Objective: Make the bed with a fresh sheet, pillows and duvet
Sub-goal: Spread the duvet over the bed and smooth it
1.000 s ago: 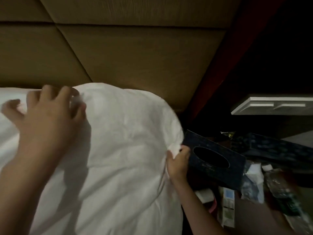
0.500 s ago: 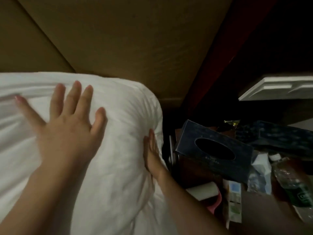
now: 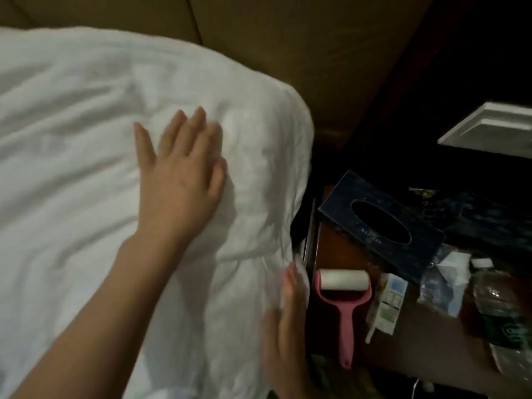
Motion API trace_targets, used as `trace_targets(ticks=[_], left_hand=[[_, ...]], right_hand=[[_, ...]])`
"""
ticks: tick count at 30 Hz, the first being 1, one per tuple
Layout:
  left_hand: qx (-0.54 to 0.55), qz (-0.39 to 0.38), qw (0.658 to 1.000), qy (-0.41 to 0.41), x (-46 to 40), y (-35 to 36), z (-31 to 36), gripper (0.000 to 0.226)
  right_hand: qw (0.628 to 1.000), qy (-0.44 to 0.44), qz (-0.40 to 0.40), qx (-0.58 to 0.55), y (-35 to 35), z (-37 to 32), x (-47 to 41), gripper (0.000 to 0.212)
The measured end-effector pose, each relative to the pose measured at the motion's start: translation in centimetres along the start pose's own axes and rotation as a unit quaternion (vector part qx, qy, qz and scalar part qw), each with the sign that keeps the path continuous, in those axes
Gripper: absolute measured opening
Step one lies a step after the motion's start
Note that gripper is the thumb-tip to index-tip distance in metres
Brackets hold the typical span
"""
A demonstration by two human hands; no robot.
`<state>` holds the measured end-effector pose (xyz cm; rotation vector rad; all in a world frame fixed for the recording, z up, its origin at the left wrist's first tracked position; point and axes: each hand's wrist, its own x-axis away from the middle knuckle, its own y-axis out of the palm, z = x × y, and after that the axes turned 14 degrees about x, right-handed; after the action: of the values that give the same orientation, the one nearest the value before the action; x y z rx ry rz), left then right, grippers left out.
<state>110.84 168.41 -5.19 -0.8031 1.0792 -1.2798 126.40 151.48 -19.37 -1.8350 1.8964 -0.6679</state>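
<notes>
A white pillow (image 3: pixel 86 125) lies at the head of the bed against the padded brown headboard (image 3: pixel 288 38). My left hand (image 3: pixel 181 174) rests flat on the pillow's top near its right end, fingers straight and spread. My right hand (image 3: pixel 288 321) lies with straight fingers along the right edge of the white bedding below the pillow, beside the nightstand. White bedding (image 3: pixel 201 326) fills the lower left, and I cannot tell sheet from duvet there.
A dark wooden nightstand (image 3: pixel 431 355) stands close on the right. It carries a dark blue tissue box (image 3: pixel 380 226), a pink lint roller (image 3: pixel 344 300), a small carton (image 3: pixel 388 303), crumpled plastic wrap (image 3: pixel 446 280) and a plastic bottle (image 3: pixel 501 315). A white shelf edge (image 3: pixel 489 131) shows upper right.
My left hand slid right across the pillow top. My right hand let go of the pillow's corner, flattened, and moved down along the bedding's side. The view dropped toward the nightstand.
</notes>
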Motion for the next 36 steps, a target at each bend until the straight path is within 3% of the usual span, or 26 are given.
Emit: trace_targets(ticks=[2, 3, 4, 5, 7, 9, 10, 12, 16, 19, 23, 26, 29, 33, 35, 36], left_hand=[[-0.019, 0.001, 1.000, 0.008, 5.4, 0.5, 0.7, 0.055], [-0.034, -0.003, 0.999, 0.010, 8.0, 1.0, 0.8, 0.056], [-0.049, -0.004, 0.999, 0.010, 10.4, 1.3, 0.9, 0.057], [-0.061, -0.005, 0.998, 0.006, 12.8, 1.7, 1.1, 0.057], [-0.077, -0.009, 0.997, -0.012, 17.0, 2.4, 1.6, 0.058], [-0.073, -0.002, 0.996, -0.043, 20.8, 3.2, 2.2, 0.061], [-0.061, 0.006, 0.996, -0.069, 23.2, 3.5, 2.7, 0.063], [-0.041, 0.028, 0.993, -0.105, 26.7, 4.5, 3.8, 0.065], [-0.040, 0.039, 0.967, -0.249, 38.3, 8.1, 5.6, 0.073], [-0.042, 0.001, 0.929, -0.366, 48.2, 11.3, 6.4, 0.093], [-0.003, -0.124, 0.868, -0.481, 57.4, 13.5, 6.2, 0.115], [-0.021, -0.180, 0.866, -0.466, 59.9, 13.5, 4.8, 0.082], [0.015, -0.105, 0.914, -0.392, 59.9, 11.9, 4.1, 0.030], [0.089, -0.034, 0.949, -0.302, 62.4, 9.4, 8.1, 0.032], [0.099, -0.070, 0.954, -0.273, 64.2, 9.5, 9.7, 0.019], [0.111, -0.114, 0.946, -0.284, 64.9, 9.8, 10.0, 0.013]], right_hand=[[0.973, -0.179, -0.065, 0.128, 1.2, 1.8, 4.3, 0.050], [0.960, -0.186, -0.108, 0.177, 2.2, 3.8, 6.3, 0.052], [0.963, -0.109, -0.159, 0.189, 3.1, 6.0, 7.8, 0.055], [0.959, 0.036, -0.222, 0.171, 3.9, 7.9, 8.8, 0.060], [0.883, 0.275, -0.362, 0.117, 4.4, 10.9, 9.9, 0.065], [0.797, 0.394, -0.455, 0.055, 4.5, 12.0, 9.8, 0.062], [0.785, 0.427, -0.447, 0.035, 4.4, 11.6, 9.9, 0.060], [0.798, 0.450, -0.398, -0.046, 5.2, 10.8, 9.6, 0.059], [0.747, 0.542, -0.311, -0.227, 7.1, 10.7, 13.2, 0.078], [0.709, 0.540, -0.323, -0.320, 7.2, 10.5, 15.7, 0.056], [0.702, 0.482, -0.387, -0.354, 4.8, 10.4, 17.9, 0.021], [0.711, 0.419, -0.458, -0.329, 2.7, 9.9, 18.5, 0.031], [0.731, 0.382, -0.489, -0.284, -0.1, 9.7, 19.3, 0.023], [0.691, 0.417, -0.522, -0.276, -6.6, 13.3, 21.3, 0.029], [0.703, 0.453, -0.498, -0.228, -8.4, 16.7, 21.8, 0.040], [0.728, 0.467, -0.475, -0.160, -8.6, 17.9, 22.0, 0.034]])
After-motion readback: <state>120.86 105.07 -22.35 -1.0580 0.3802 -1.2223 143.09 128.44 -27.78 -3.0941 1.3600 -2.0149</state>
